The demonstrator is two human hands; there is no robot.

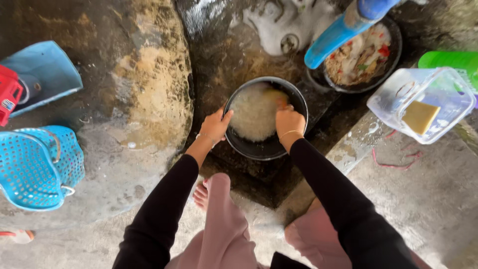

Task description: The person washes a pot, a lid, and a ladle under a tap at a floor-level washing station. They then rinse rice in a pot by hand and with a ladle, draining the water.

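Small white label [8, 104] on the red object [8, 94] at the left edge; no signs, screens.

Both my arms reach forward and down in black sleeves, elbows bent slightly, wrists bare with a thin bracelet on each. My left hand [215, 125] is curled with the fingers gripping and the thumb set outward. My right hand [289, 121] is bent down at the wrist, fingers tucked under and pressing.
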